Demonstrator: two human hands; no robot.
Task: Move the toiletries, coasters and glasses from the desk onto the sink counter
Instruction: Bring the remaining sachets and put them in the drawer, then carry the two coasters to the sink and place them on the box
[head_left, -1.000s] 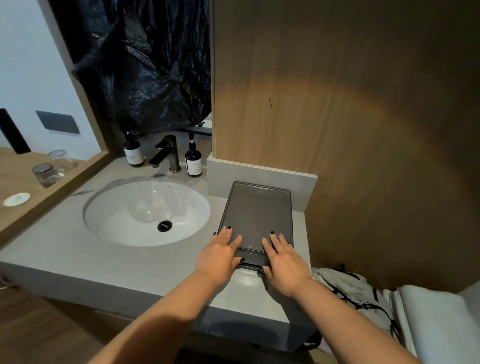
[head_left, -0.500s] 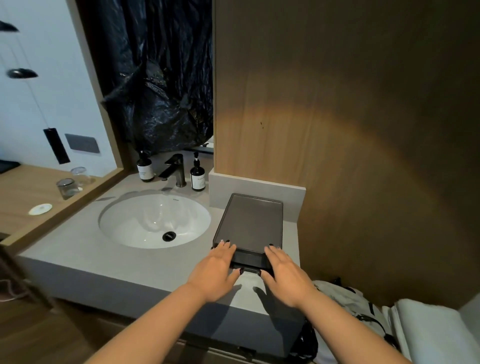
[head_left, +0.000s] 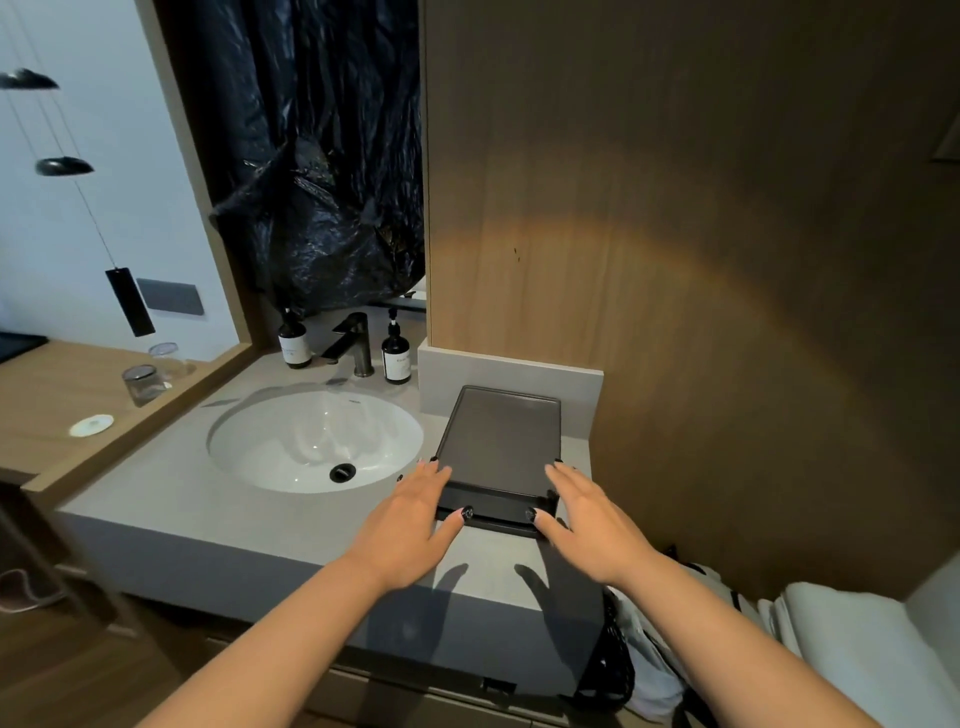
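- Glasses, two clear tumblers, are seen standing close together on the wooden desk at far left, with a white round coaster lying nearer on the same desk.
- On the grey sink counter a dark rectangular tray is laid flat beside the basin.
- The left hand and right hand are spread flat, fingers straight, against the tray's near corners.

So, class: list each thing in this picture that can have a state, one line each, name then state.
Left hand: open, fingers straight, at the tray's near left corner.
Right hand: open, fingers straight, at the tray's near right corner.
Tray: flat on the sink counter, nothing on it.
Faucet: no water running.
Glasses: on the desk.
Coaster: on the desk.
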